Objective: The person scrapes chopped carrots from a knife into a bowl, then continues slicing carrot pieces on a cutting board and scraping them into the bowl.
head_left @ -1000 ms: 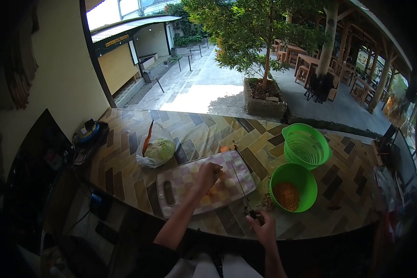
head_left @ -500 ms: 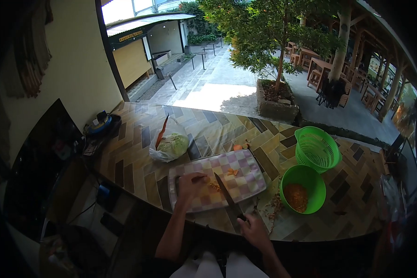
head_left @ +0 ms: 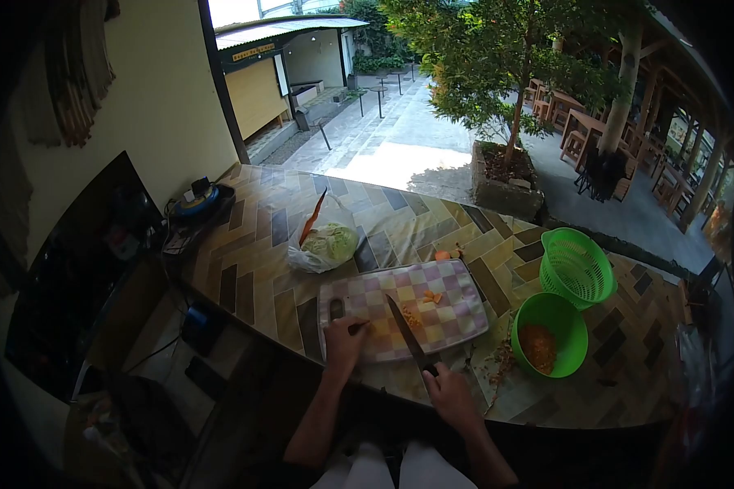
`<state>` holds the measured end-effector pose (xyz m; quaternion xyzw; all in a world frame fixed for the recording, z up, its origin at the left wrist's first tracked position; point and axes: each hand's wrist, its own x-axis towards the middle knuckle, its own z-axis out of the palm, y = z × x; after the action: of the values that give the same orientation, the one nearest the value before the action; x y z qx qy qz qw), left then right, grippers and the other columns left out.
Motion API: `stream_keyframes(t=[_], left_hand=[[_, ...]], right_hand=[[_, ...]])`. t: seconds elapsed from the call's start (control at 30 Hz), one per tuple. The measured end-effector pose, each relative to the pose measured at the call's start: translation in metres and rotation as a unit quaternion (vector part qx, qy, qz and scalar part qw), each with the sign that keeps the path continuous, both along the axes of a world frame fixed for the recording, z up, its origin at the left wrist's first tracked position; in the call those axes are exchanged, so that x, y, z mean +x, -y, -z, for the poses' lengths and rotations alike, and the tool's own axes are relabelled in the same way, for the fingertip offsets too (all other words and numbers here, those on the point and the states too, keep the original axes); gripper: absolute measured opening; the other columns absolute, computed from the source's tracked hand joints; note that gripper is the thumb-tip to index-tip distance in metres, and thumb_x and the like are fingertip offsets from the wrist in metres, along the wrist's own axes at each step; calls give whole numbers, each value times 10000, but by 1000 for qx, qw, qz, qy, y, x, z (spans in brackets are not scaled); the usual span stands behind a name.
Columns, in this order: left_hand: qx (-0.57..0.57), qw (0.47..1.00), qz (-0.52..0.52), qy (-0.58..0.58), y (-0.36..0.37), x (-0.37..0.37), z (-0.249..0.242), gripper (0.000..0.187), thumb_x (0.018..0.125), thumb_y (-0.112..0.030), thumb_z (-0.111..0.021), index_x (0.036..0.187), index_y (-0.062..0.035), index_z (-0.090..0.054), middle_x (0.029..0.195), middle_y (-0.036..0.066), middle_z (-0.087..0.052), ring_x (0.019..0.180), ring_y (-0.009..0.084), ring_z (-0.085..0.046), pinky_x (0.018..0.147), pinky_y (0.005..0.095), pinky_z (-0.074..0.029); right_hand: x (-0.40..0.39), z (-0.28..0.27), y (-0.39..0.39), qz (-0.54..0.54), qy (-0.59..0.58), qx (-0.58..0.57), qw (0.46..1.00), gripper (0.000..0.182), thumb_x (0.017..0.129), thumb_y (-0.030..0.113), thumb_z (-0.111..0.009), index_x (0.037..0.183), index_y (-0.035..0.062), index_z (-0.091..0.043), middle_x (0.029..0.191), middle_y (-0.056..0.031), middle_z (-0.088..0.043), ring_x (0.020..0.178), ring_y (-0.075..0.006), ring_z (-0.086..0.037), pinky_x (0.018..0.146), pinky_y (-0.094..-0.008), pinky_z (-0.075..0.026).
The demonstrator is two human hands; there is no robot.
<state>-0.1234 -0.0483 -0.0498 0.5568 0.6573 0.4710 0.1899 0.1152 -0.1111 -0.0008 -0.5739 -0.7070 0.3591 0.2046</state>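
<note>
My right hand (head_left: 450, 394) grips the dark handle of a kitchen knife (head_left: 404, 328), its blade slanting up and left over a checkered pink, white and yellow cutting board (head_left: 367, 285). Just right of the blade lie finely chopped orange bits (head_left: 412, 316). Larger orange pieces (head_left: 433, 297) sit farther back on the board. At the board's near left corner, my left hand (head_left: 342, 345) is closed, fingertips together, with something small and dark at them that I cannot make out.
A green bowl (head_left: 575, 346) with orange shreds stands right of the board, a green colander (head_left: 579, 265) behind it. Peel scraps (head_left: 501, 363) lie beside the bowl. Behind the board is a plastic bag (head_left: 310, 259) with a cabbage (head_left: 331, 243) and a carrot (head_left: 311, 218).
The view has shifted. My left hand has drawn back toward the board's near left corner, uncovering its handle slot. The chopped bits now lie right of the blade instead of left.
</note>
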Motion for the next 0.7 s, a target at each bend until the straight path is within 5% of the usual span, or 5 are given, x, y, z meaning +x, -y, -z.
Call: stream_keyframes(t=[0.33, 0.7], left_hand=[[-17, 998, -15, 60, 6, -10, -2, 155, 801, -90, -750, 939, -18, -755, 856, 142, -740, 807, 210, -732, 738, 300, -552], [-11, 999, -10, -30, 0, 28, 7, 200, 802, -146, -755, 951, -14, -753, 870, 185, -724, 811, 269, -726, 760, 356, -554]], right_hand=[[-30, 27, 4, 11, 22, 19, 1000, 336, 992, 283, -511, 939, -46, -549, 772, -270, -646, 794, -460, -629, 701, -537, -474], [-16, 26, -14, 67, 20, 56, 996, 355, 993, 302, -499, 926, -43, -554, 785, -300, -629, 809, -489, -617, 711, -564, -469]])
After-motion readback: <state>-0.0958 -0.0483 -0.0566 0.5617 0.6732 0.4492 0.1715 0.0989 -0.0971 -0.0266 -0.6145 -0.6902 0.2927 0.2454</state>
